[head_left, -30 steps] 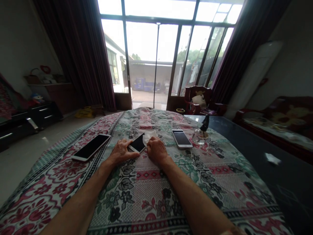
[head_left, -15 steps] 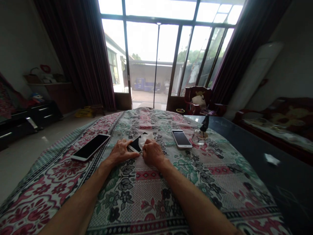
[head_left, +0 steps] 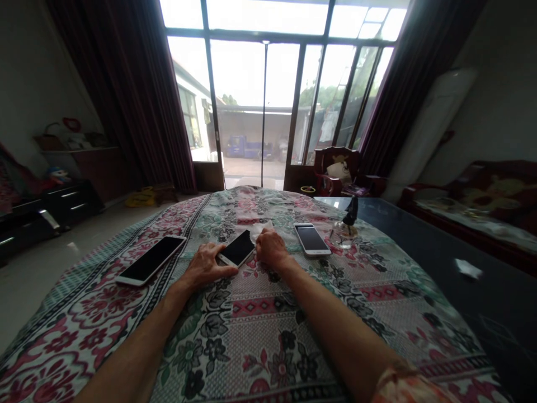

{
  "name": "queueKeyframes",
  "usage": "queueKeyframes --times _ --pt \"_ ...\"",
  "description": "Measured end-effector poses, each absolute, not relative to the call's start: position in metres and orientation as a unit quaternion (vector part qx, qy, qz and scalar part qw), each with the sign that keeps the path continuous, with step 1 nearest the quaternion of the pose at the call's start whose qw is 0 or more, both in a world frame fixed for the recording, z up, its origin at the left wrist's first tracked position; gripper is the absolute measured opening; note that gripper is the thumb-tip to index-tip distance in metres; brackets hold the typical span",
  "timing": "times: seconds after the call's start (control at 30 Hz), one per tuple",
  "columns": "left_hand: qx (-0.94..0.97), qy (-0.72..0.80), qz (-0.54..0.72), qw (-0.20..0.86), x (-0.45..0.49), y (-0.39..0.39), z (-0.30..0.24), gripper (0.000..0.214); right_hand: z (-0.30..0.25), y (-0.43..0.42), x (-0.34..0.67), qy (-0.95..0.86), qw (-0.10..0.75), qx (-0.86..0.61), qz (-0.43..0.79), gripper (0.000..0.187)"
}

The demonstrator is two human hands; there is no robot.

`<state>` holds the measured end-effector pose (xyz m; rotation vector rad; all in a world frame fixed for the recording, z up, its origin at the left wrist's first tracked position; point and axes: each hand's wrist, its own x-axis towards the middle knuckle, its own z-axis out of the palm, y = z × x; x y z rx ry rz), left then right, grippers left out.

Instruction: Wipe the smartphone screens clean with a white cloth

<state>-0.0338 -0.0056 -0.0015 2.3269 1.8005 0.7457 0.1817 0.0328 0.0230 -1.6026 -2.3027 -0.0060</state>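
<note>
A dark-screened smartphone (head_left: 238,248) lies tilted on the patterned cloth in front of me. My left hand (head_left: 205,262) grips its left end between thumb and fingers. At the phone's right end, my right hand (head_left: 271,247) is closed around a crumpled white tissue (head_left: 263,227), part of which pokes out above the fingers and overlaps the screen's edge. To the left lies a larger white-framed phone (head_left: 151,260), screen up. A white phone (head_left: 312,239) rests to the right of my right hand, also screen up.
Beyond the right phone stands a small clear glass bottle with a black top (head_left: 349,221). The flowered cloth (head_left: 260,358) covers the table. A dark glossy surface (head_left: 419,252) on the right carries a white scrap (head_left: 468,269). A wooden chair (head_left: 339,170) stands behind.
My right hand has slid to the right with the tissue, uncovering more of the middle phone's screen. My left hand stays on the phone's left end. The view has shifted slightly.
</note>
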Motion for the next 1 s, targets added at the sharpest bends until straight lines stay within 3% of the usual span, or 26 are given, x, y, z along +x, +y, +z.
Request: queueKeyframes --times 0.43,0.6,0.87,1.0 --pt "0.773 0.575 0.265 0.046 -0.031 -0.006 -0.011 0.066 0.004 0.059 0.187 -0.786 0.270 -0.557 -0.001 0.024" --pt "0.763 0.580 0.282 0.044 -0.030 -0.007 -0.014 0.069 0.005 0.057 0.189 -0.791 0.267 -0.551 0.003 0.023" --pt "0.790 0.550 0.266 0.048 -0.034 0.000 -0.010 0.057 0.010 0.060 0.191 -0.796 0.260 -0.546 0.013 0.023" --pt "0.811 0.529 0.234 0.084 -0.047 0.005 -0.006 0.063 0.013 0.061 0.193 -0.805 0.264 -0.531 0.025 0.025"
